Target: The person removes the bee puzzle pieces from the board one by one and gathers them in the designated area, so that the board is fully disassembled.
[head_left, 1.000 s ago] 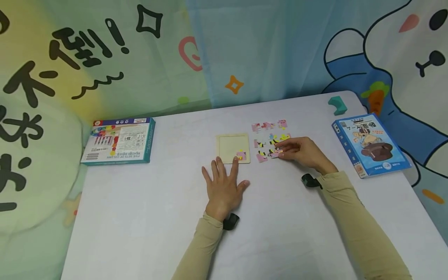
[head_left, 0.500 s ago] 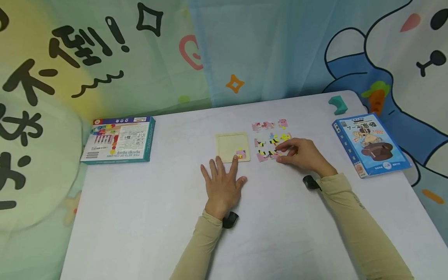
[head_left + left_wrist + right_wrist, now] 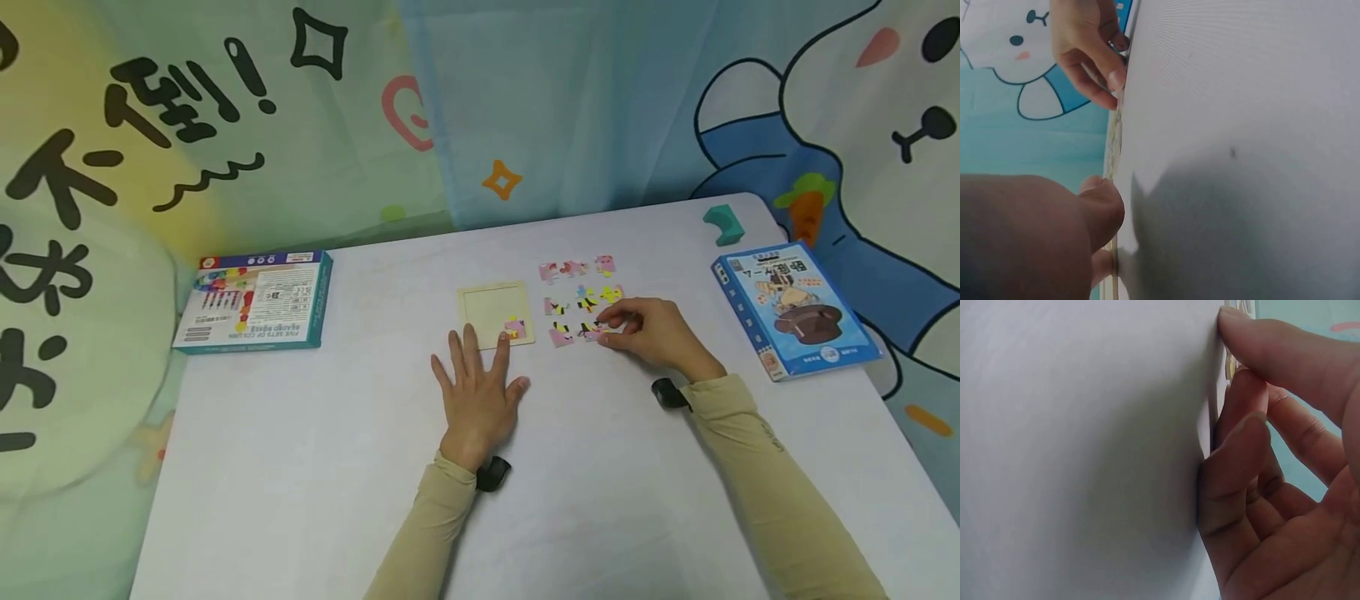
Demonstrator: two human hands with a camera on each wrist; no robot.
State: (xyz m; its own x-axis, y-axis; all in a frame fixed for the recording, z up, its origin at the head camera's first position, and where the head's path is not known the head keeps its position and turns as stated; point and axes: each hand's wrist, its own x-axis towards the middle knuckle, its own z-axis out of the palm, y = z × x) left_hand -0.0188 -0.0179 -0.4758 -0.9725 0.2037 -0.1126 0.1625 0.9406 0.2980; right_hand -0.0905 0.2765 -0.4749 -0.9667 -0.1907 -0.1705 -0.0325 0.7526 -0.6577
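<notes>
A cream square puzzle tray [image 3: 480,310] lies mid-table, with one pink-and-yellow puzzle piece [image 3: 515,329] in its lower right corner. My left hand [image 3: 478,408] lies spread with straight fingers, its fingertips resting on the tray's near edge. My right hand [image 3: 648,332] is curled at the near right of the loose pieces [image 3: 573,268]. Its thumb and index finger stand around the edge of a pink puzzle piece [image 3: 591,331] in the near row, partly covering it. In the right wrist view its fingertips [image 3: 1235,450] are down at the tabletop.
A teal-edged box [image 3: 255,304] sits at the table's far left. To the right lie a blue box [image 3: 798,308] and a green curved block [image 3: 724,225]. A printed curtain [image 3: 555,108] hangs behind the white table [image 3: 315,467].
My right hand has drawn back slightly to the right, showing more of the near-row piece. The tray has shifted slightly left and away, and my left fingertips reach a little farther onto it.
</notes>
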